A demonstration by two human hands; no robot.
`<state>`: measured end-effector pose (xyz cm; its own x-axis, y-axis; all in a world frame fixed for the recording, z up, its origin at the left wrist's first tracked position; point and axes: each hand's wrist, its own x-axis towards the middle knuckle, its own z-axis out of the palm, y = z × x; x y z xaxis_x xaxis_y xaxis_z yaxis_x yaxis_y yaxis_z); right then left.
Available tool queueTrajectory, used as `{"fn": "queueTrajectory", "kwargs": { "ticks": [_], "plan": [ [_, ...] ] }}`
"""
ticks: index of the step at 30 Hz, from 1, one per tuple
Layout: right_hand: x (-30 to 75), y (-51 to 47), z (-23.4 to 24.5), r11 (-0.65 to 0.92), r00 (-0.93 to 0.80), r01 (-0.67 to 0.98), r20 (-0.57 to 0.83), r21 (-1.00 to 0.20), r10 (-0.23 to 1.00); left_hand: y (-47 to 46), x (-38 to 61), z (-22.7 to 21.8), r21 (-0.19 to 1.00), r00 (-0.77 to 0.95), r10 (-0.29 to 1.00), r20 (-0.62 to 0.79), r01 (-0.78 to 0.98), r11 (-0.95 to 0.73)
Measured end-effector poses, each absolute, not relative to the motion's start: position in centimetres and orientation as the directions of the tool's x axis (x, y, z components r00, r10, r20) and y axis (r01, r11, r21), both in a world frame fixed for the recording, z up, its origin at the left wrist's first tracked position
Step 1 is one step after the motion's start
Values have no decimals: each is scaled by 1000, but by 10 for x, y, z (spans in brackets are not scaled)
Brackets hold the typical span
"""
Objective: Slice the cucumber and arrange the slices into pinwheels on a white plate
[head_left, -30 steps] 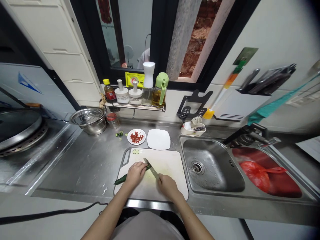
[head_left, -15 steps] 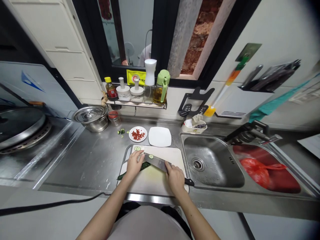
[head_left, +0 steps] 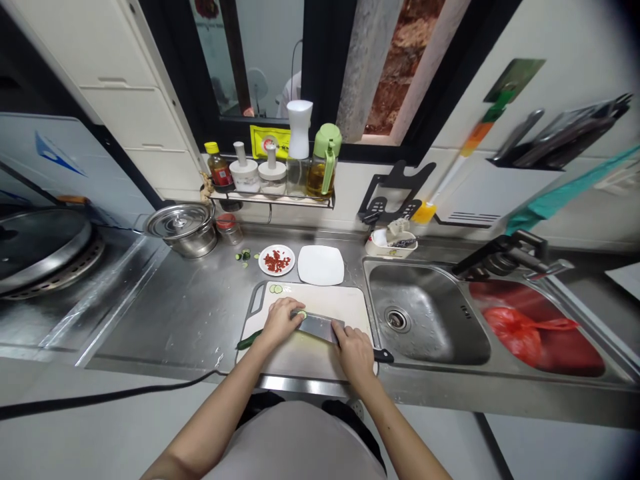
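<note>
Cucumber [head_left: 247, 342] held under curled left hand [head_left: 280, 320] — cleaver [head_left: 317, 327], clasped tight in right hand [head_left: 356, 350], now lies broadside, no longer edge-down.

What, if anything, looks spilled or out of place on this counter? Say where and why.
A few cucumber pieces lie loose on the steel counter, between the pot and the plate of red bits, off the cutting board. The cucumber under the left hand also overhangs the board's left edge.

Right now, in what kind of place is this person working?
Most likely a home kitchen: a steel sink, a lidded pot on the counter, and a cutting board where the left hand holds a cucumber and the right hand a knife.
</note>
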<state>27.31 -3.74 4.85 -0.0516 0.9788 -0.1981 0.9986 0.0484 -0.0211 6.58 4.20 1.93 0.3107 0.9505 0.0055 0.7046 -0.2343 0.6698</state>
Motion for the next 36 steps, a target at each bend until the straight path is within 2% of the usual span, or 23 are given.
{"fn": "queueTrajectory", "kwargs": {
  "ticks": [5, 9, 11, 13, 16, 19, 27, 36],
  "plan": [
    [278, -42, 46, 71, -71, 997, -200, -10, 977, 40, 71, 21, 648, 316, 948, -39, 730, -217],
    [281, -41, 46, 72, -73, 997, -199, -12, 977, 49, 72, 19, 718, 309, 950, -56, 674, -177],
    [283, -40, 46, 68, -69, 998, -206, -10, 976, 58, 69, 12, 773, 222, 971, -91, 631, -71],
    [285, -39, 46, 58, -58, 998, -211, -4, 976, 68, 63, 4, 800, 51, 988, -144, 593, 86],
    [288, -39, 48, 37, -36, 999, -213, 0, 976, 84, 50, -10, 761, -181, 973, -144, 609, 226],
    [291, -38, 48, 19, -19, 1000, -226, -3, 974, 95, 40, -21, 715, -275, 949, -156, 631, 300],
    [293, -36, 42, -19, 10, 999, -241, -35, 970, 103, 46, -30, 632, -317, 936, -154, 697, 340],
    [295, -38, 40, -24, 13, 999, -216, -46, 976, 110, 52, -30, 529, -295, 952, -83, 796, 293]
  ]
}}
